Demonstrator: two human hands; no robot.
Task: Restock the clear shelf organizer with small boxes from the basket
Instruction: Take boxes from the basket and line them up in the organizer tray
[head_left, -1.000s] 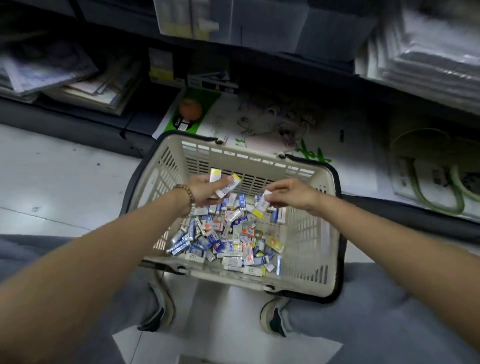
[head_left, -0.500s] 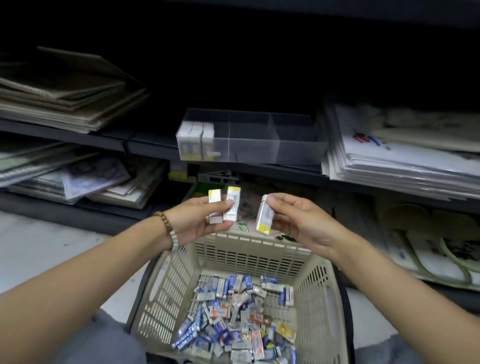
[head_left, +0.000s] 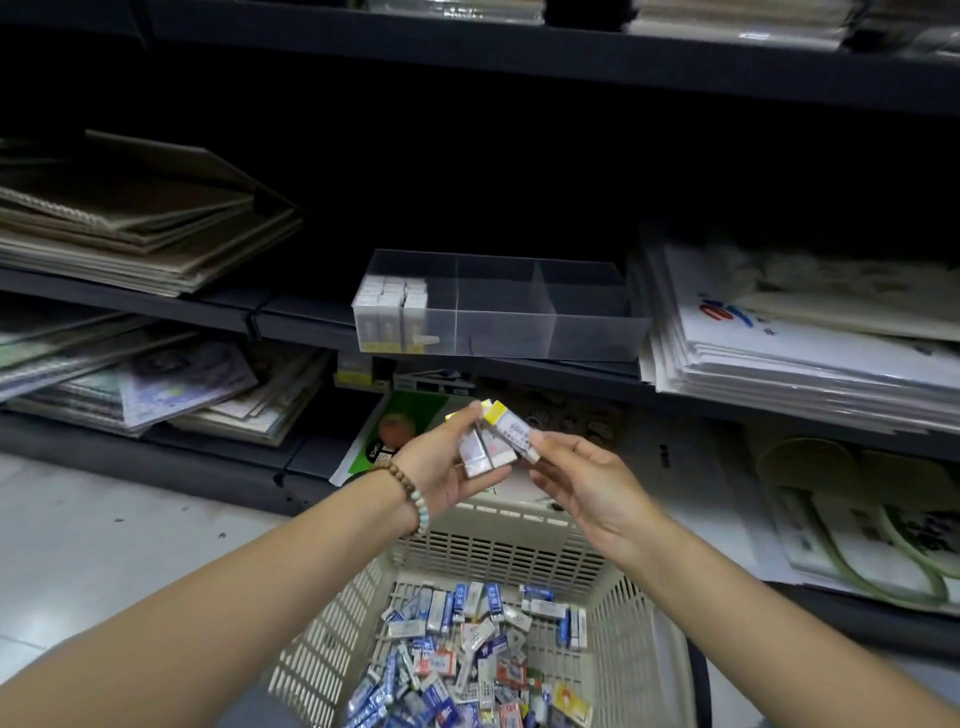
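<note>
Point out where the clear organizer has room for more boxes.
Free: the middle and right sections of the clear plastic shelf organizer, from the upright white yellow-ended boxes to its right wall beside the stacked white paper sheets. Crowded: the left section, mostly filled with those boxes.

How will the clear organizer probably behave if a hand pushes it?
The clear organizer looks thin and mostly empty, so it would probably slide easily. Stocked boxes sit only in its left compartment, so it may pivot.
</note>
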